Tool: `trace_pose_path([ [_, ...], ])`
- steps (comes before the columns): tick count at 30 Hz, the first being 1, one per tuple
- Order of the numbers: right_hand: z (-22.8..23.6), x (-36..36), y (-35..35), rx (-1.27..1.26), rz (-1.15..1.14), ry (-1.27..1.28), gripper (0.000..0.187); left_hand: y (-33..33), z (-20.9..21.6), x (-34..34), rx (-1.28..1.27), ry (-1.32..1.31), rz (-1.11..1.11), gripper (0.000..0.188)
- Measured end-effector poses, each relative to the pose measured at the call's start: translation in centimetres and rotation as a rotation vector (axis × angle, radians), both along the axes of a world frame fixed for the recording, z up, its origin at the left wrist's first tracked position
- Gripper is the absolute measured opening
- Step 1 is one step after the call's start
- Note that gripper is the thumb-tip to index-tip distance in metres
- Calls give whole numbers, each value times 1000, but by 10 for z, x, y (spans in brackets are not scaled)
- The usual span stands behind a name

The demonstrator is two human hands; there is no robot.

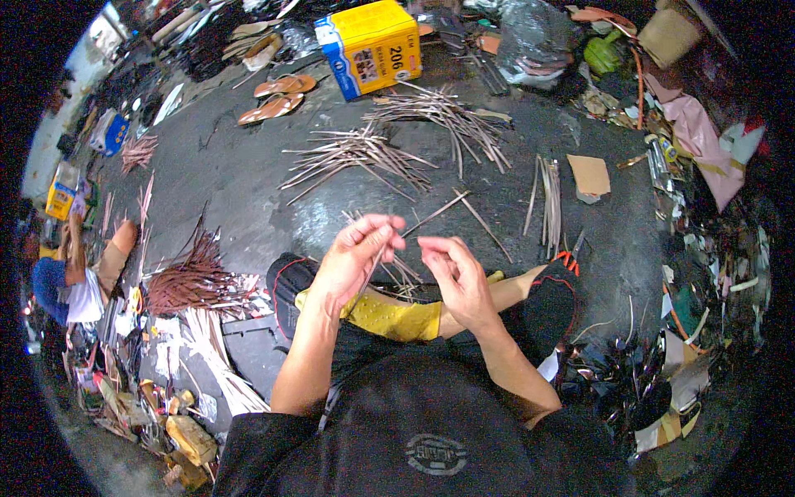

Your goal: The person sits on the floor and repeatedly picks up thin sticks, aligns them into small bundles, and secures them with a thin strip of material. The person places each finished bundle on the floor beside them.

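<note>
- In the head view, my left hand (pixel 364 248) is at the middle of the frame, its thumb and fingers pinched nearly closed on a thin strip (pixel 366 283).
- This strip slants from beside my left wrist, at lower left, up to the fingertips at upper right, so its long axis points roughly toward the upper right of the frame.
- My right hand (pixel 457 277) is just right of centre, fingers loosely curled, thumb and fingertips close together; I cannot tell whether anything is between them. It is near the strip's upper end but apart from my left hand, which is the nearer one.
- Another strip (pixel 439 213) angles away above the gap between my hands; I cannot tell whether it joins the held one.
- Beyond my hands, two heaps of greyish strips, a nearer pile (pixel 360 159) and a farther pile (pixel 454 118), lie on the dark floor (pixel 207 157) at upper centre.
- Orange-handled scissors (pixel 566 257) lie right of my knee; a yellow dotted cloth (pixel 406 320) is across my lap.
- At lower left of centre is a reddish-brown pile (pixel 190 277); another person (pixel 83 294) sits at the far left.
- Dark printing and pictures show on the yellow box (pixel 373 41) at top centre; a pale emblem (pixel 436 454) with lettering marks my black shirt (pixel 356 431).
</note>
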State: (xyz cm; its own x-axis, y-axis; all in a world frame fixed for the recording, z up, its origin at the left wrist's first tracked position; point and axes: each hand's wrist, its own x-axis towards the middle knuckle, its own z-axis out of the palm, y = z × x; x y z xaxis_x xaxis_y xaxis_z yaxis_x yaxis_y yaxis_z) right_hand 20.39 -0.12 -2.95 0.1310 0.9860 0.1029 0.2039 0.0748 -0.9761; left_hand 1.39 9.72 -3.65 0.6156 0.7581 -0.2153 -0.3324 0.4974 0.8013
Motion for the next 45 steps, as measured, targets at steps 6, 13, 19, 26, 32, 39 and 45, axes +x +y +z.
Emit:
trace_pose_path([
  [6, -4, 10, 19, 71, 142, 369, 21, -20, 0, 28, -85, -29, -179, 24],
  [13, -5, 38, 11, 23, -100, 661, 14, -20, -9, -4, 178, 269, -388, 21],
  [19, 1, 65, 3, 16, -130, 685, 19, -11, -21, -36, 193, 446, -100, 14],
  [26, 13, 32, -7, -51, 182, 582, 30, -3, -30, -14, -187, -62, 405, 35],
  [32, 26, 30, -12, -149, 266, 449, 11, 2, -24, -18, -204, -136, 299, 29],
  [39, 25, 14, -4, -236, 220, 322, 13, -11, -7, 3, 371, 292, 397, 11],
  [45, 8, -2, 8, -209, 122, 438, 15, -21, 1, 14, 249, 297, 302, 13],
])
